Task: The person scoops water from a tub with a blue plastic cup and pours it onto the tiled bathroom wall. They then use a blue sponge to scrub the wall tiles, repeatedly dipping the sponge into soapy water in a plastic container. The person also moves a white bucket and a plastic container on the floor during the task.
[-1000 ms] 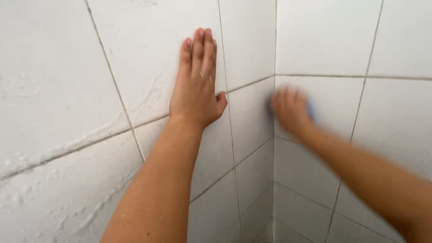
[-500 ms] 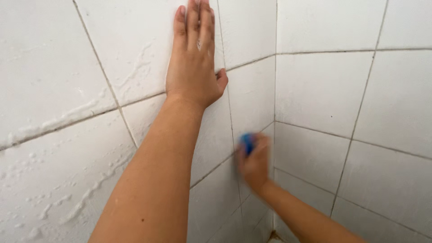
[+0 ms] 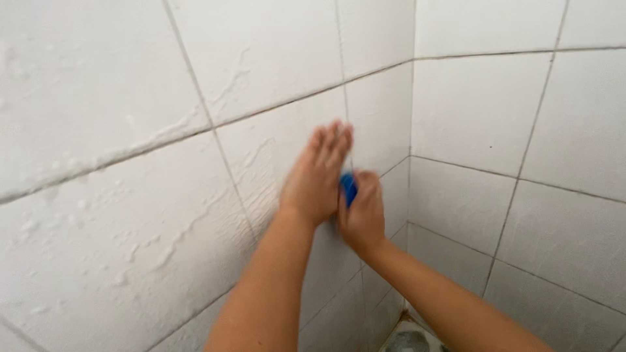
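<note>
My left hand (image 3: pixel 317 175) lies flat on the white tiled left wall (image 3: pixel 130 195), fingers together and pointing up. Right beside it, my right hand (image 3: pixel 360 212) is closed around a small blue scrubber (image 3: pixel 349 188) pressed against the same wall. The two hands touch or nearly touch, and both look blurred. Most of the scrubber is hidden under my right fingers. Soapy streaks cover the left wall's tiles.
The two tiled walls meet in a corner (image 3: pixel 411 163) just right of my hands. The right wall (image 3: pixel 521 130) has dark grout lines. At the bottom, a grey patch of floor (image 3: pixel 407 340) shows between my forearms.
My left hand has slid down the wall. My right hand with the blue scrubber has moved from the right wall, down past the corner, onto the left wall beside my left hand.
</note>
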